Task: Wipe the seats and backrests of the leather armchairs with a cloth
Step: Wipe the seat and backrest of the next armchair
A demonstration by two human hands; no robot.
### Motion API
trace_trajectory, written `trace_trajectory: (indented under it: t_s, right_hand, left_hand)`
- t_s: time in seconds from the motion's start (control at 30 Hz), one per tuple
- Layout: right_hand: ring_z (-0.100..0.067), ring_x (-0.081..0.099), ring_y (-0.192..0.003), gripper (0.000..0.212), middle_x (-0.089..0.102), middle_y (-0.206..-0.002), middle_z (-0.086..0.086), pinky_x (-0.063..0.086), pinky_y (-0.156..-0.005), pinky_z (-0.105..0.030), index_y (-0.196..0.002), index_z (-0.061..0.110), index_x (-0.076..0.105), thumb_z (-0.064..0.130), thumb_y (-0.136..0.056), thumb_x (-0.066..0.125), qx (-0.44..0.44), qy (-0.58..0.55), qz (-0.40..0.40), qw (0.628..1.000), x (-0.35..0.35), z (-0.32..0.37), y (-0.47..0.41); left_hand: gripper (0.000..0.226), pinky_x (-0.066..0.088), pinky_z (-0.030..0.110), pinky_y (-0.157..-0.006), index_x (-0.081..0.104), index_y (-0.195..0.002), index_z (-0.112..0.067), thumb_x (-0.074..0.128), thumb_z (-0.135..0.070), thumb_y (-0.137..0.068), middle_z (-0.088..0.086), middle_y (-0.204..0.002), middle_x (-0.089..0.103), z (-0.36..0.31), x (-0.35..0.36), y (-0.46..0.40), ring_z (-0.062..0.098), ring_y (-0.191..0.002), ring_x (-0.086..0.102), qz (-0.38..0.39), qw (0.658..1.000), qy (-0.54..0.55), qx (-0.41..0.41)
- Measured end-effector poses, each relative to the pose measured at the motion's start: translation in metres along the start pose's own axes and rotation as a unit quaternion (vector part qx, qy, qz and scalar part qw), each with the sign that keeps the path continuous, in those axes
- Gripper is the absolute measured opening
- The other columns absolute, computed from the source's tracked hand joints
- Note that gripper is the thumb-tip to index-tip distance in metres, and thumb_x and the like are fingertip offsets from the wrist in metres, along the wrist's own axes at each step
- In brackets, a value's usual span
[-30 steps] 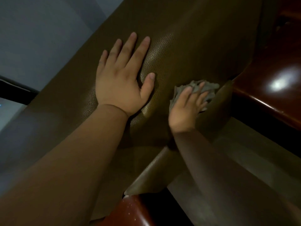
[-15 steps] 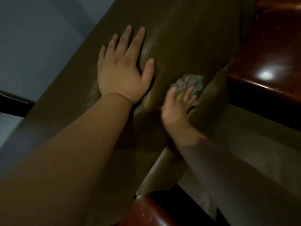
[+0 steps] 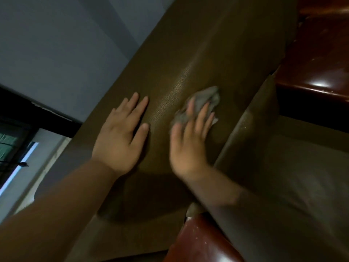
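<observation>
Two hands, one cloth, one backrest in shot. Left hand (image 3: 120, 140) is lying flat on the olive-brown leather backrest (image 3: 198, 53), fingers straight and slightly spread, pointing toward 1 o'clock, thumb out toward 3 o'clock; it is gripping nothing, just pressing on the leather. Right hand (image 3: 190, 142) is sitting just beside it at its 3 o'clock, the two apart with a strip of bare leather between them. Right hand's fingers are spread and mostly straight, laid over a grey crumpled cloth (image 3: 205, 100), pressing it against the backrest; hand and cloth are motion-blurred, so whether any finger is hooking the cloth I cannot tell. The cloth is sticking out past the fingertips toward 1 o'clock and is lying on the backrest close to the crease where the seat cushion (image 3: 283, 176) is meeting it.

Two glossy reddish wooden armrests are showing: one (image 3: 319, 59) at 2 o'clock of the frame with a bright glare spot, one (image 3: 200, 241) at 6 o'clock, partly under the right forearm. Both forearms are bare, coming in from the bottom edge. One grey wall (image 3: 66, 44) is filling the 10 o'clock area, with one dark window frame (image 3: 37, 114) at 9 o'clock and a strip of daylight below it.
</observation>
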State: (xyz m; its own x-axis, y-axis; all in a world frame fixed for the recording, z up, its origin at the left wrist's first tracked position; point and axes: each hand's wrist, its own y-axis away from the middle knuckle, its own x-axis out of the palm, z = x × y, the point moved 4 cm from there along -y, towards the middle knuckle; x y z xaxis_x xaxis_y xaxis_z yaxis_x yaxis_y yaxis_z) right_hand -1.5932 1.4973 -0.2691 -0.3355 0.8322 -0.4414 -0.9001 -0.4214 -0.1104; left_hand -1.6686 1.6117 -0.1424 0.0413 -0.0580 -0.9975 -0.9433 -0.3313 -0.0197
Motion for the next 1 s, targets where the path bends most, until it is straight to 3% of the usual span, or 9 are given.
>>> trace_trajectory:
  t_s: [0.17,0.37,0.43,0.57,0.67,0.77,0.8,0.9,1.0]
  right_hand:
    - [-0.050,-0.007,-0.155,0.071,0.003,-0.170,-0.026,0.006,-0.123,-0.069,-0.164,0.018,0.023,0.060,-0.106,0.025,-0.177,0.025,0.013,0.984,0.003,0.008,0.050]
    - [-0.033,-0.009,-0.160,0.077,-0.001,-0.174,-0.011,0.002,-0.126,-0.062,-0.167,0.023,0.008,0.064,-0.102,0.008,0.059,-0.072,-0.098,0.991,-0.010,-0.002,-0.018]
    - [-0.037,-0.007,-0.159,0.072,0.001,-0.172,-0.018,0.006,-0.124,-0.065,-0.165,0.014,0.017,0.054,-0.106,0.018,-0.045,-0.056,-0.061,0.996,0.014,0.032,0.046]
    - [-0.042,-0.013,-0.157,0.072,-0.018,-0.171,-0.009,0.012,-0.122,-0.068,-0.165,0.033,-0.002,0.065,-0.104,0.021,-0.115,-0.009,0.059,0.992,0.040,0.044,0.150]
    - [-0.051,0.003,-0.155,0.057,0.009,-0.169,-0.023,0.009,-0.121,-0.072,-0.157,0.012,0.042,0.043,-0.111,0.029,-0.178,0.047,-0.046,0.982,0.028,0.008,0.087]
    - [-0.040,-0.007,-0.158,0.075,-0.001,-0.173,-0.015,0.003,-0.124,-0.065,-0.166,0.020,0.013,0.060,-0.103,0.012,0.091,-0.033,-0.093,0.991,0.011,-0.028,0.019]
    - [-0.040,-0.008,-0.158,0.079,-0.003,-0.173,-0.014,0.003,-0.124,-0.064,-0.167,0.018,0.008,0.064,-0.102,0.009,0.108,-0.050,-0.088,0.989,0.012,-0.017,0.027]
    - [-0.049,-0.006,-0.156,0.065,0.002,-0.171,-0.023,0.011,-0.120,-0.072,-0.165,0.016,0.014,0.050,-0.110,0.019,-0.108,-0.016,-0.020,0.994,0.043,0.036,0.126]
    - [-0.047,-0.020,-0.154,0.068,-0.019,-0.170,-0.015,0.014,-0.119,-0.072,-0.164,0.040,-0.005,0.063,-0.105,0.018,-0.153,0.006,0.093,0.984,0.056,0.044,0.185]
  left_hand:
    - [0.065,0.024,0.056,-0.127,0.031,-0.165,-0.028,0.033,-0.053,-0.106,0.003,-0.172,0.028,0.005,0.015,0.008,0.027,-0.160,0.024,-0.075,0.996,-0.053,0.015]
    - [0.069,0.028,0.057,-0.124,0.035,-0.164,-0.025,0.035,-0.058,-0.104,0.006,-0.170,0.034,0.008,0.020,0.009,0.031,-0.157,0.031,-0.111,0.991,-0.068,0.028]
    - [0.068,0.029,0.057,-0.124,0.038,-0.163,-0.025,0.035,-0.057,-0.103,0.006,-0.169,0.036,0.008,0.019,0.008,0.030,-0.156,0.033,-0.121,0.991,-0.059,0.030]
    - [0.063,0.031,0.057,-0.123,0.041,-0.162,-0.024,0.035,-0.052,-0.105,0.006,-0.167,0.039,0.010,0.019,0.012,0.030,-0.155,0.034,-0.139,0.989,-0.035,0.031]
    - [0.062,0.030,0.055,-0.125,0.039,-0.162,-0.027,0.037,-0.051,-0.105,0.004,-0.168,0.038,0.010,0.020,0.014,0.028,-0.156,0.033,-0.137,0.990,-0.039,0.022]
    - [0.061,0.027,0.053,-0.126,0.036,-0.163,-0.030,0.037,-0.051,-0.106,0.000,-0.169,0.036,0.009,0.020,0.014,0.025,-0.157,0.030,-0.136,0.990,-0.043,0.008]
    - [0.061,0.027,0.053,-0.126,0.037,-0.163,-0.030,0.037,-0.051,-0.106,0.000,-0.169,0.036,0.009,0.020,0.014,0.025,-0.157,0.030,-0.135,0.990,-0.041,0.008]
    - [0.061,0.026,0.054,-0.126,0.037,-0.163,-0.031,0.037,-0.053,-0.105,0.000,-0.169,0.036,0.008,0.018,0.014,0.026,-0.158,0.030,-0.123,0.992,-0.033,0.003]
    - [0.063,0.019,0.053,-0.130,0.032,-0.164,-0.033,0.037,-0.053,-0.105,-0.001,-0.172,0.028,0.010,0.009,0.023,0.023,-0.160,0.022,-0.070,0.998,-0.009,0.004]
